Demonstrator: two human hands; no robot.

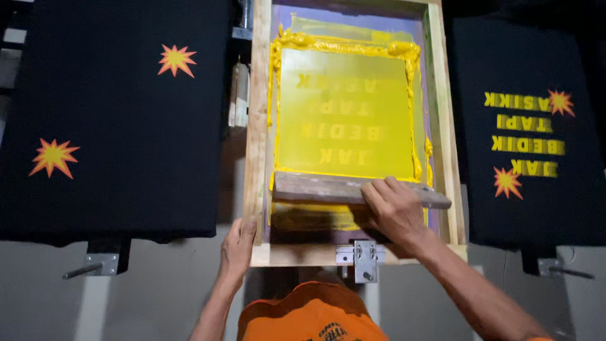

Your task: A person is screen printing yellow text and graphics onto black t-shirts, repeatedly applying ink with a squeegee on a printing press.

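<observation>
**Squeegee at the near end of the yellow screen**

From my remote seat, the biggest things were two black shirt-covered platens: the left black platen (120,120) at 9 o'clock carried two orange-and-yellow starbursts, the right black platen (527,126) at 3 o'clock carried yellow lettering and two starbursts. Between them lay the wooden-framed printing screen (255,126), its mesh flooded with yellow ink (344,107). Across its 6 o'clock end sat the long, ink-smeared wooden squeegee (315,188). My right hand (392,208) was closed over the squeegee's top edge, fingers curled on it. My left hand (238,246) gripped the frame's corner at 7 o'clock. A small metal clamp bracket (361,257) sat just below the frame.
</observation>
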